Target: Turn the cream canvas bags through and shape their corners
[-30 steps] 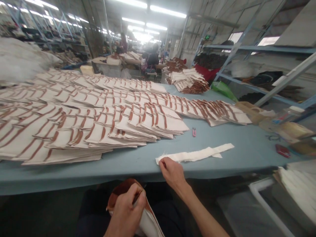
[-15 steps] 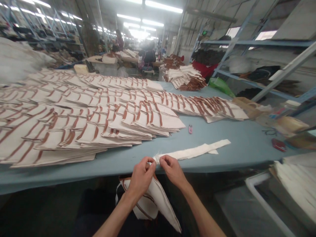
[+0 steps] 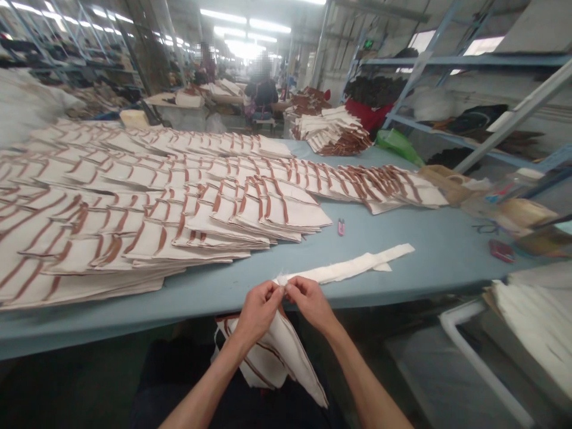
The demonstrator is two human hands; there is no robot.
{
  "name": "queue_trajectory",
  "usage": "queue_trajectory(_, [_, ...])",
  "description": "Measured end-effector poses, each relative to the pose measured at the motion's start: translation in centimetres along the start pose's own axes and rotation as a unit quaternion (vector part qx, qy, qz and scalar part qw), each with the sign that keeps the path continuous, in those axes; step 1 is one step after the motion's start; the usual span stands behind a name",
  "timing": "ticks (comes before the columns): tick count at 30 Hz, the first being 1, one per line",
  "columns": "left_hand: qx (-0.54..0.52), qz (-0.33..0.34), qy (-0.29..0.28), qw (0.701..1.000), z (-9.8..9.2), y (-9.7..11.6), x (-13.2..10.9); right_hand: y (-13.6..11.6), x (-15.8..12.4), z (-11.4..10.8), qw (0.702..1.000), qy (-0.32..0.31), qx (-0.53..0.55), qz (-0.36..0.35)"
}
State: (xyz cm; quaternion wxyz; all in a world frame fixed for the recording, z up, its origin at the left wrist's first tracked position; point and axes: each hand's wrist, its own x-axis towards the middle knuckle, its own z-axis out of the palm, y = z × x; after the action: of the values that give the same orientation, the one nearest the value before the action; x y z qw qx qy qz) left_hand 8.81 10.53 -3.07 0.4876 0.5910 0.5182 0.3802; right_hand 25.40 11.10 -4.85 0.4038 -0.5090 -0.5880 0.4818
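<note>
My left hand [image 3: 260, 310] and my right hand [image 3: 308, 302] meet at the table's front edge, thumbs and fingertips pinched together. Between them they grip the top of a cream cloth piece with brown trim [image 3: 292, 351], which hangs below the edge over my lap. What exactly lies between the fingertips is partly hidden. Just behind the fingers a small frayed white tuft [image 3: 282, 279] shows. A long cream fabric strip [image 3: 353, 267] lies on the table, running from my fingers to the right.
Overlapping rows of cream pieces with brown trim [image 3: 179, 220] cover the table's left and middle. Pink thread snips [image 3: 341, 227] lie on the blue-green table cover [image 3: 379, 223]. A red object [image 3: 501, 251] sits at right, near a white-framed cart [image 3: 465, 313]. Another person [image 3: 261, 95] is far back.
My fingertips have drawn closer together, the right hand shifting slightly left. The camera view has shifted a little. Cloth and strip lie much as before.
</note>
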Motion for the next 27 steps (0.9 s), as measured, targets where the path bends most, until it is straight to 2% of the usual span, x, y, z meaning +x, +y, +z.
queue_trajectory(8, [0.02,-0.021,-0.023,0.999,0.0,-1.5,0.5,0.8,0.6,-0.6,0.999,-0.033,0.025,0.016])
queue_trajectory(14, [0.04,-0.062,-0.011,0.997,0.6,-2.3,0.7,1.8,1.0,-0.6,1.0,-0.027,0.003,0.016])
queue_trajectory(19, [0.043,-0.09,0.007,0.995,1.0,-2.4,0.7,2.2,1.0,-0.4,1.0,-0.017,-0.018,0.015])
queue_trajectory(27, [0.032,-0.096,0.017,0.995,1.1,-2.3,0.5,2.1,1.0,-0.8,0.999,-0.023,-0.008,0.03])
